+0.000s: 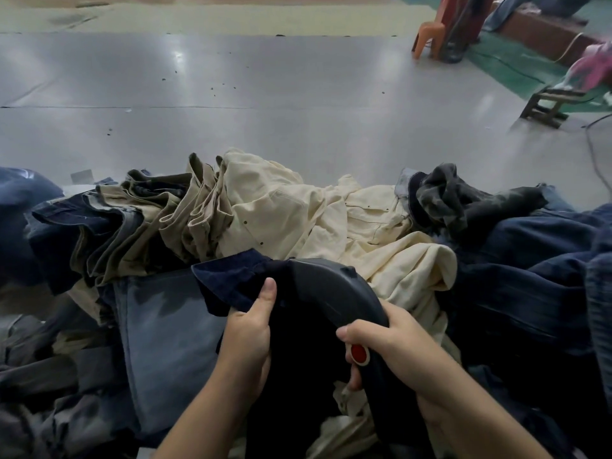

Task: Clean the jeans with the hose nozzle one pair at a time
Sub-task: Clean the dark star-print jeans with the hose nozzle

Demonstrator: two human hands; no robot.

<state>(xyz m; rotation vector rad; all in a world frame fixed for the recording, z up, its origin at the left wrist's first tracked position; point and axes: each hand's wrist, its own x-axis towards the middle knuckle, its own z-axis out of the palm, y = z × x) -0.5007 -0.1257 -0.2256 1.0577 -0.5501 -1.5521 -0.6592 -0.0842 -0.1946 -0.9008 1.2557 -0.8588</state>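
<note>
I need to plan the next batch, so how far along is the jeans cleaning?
Nothing shows which pairs are finished. In hand: the left hand grips dark navy jeans while the right hand holds the hose nozzle against them. Left: a large heap, including cream trousers, khaki pairs and blue denim.

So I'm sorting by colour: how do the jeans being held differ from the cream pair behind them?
The dark navy jeans are gripped by the left hand; the cream jeans lie untouched on the pile. Navy shows no studs; cream shows dark rivets. Both are crumpled.
</note>
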